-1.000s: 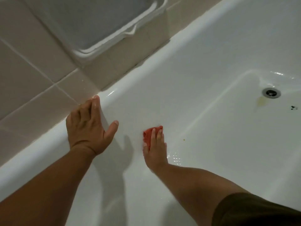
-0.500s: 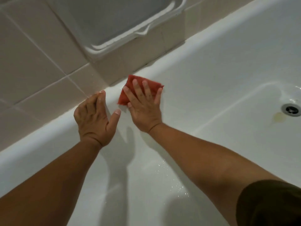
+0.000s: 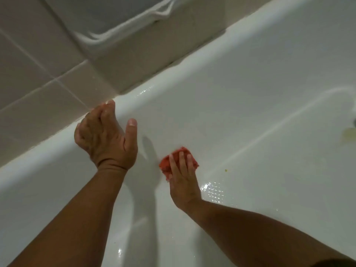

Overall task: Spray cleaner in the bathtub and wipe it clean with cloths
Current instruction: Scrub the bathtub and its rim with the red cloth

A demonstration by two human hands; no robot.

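Lowered from the rim (image 3: 163, 87) since half a second ago, the red cloth (image 3: 166, 164) is now pressed against the bathtub's (image 3: 250, 93) sloping inner wall. It is pinned under the straight fingers (image 3: 182, 160) of the right hand (image 3: 184, 182), its edges showing above and left of them. Up and left of that hold, the left hand (image 3: 106, 137) is kept propped on the rim, fingers relaxed, nothing grasped. Just right of the pressing hand wet droplets (image 3: 212, 189) are seen, a yellowish stain (image 3: 348, 134) far beyond.

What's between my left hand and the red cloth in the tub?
Only bare tub wall and the shadow of the left hand, up to the red cloth; head view.
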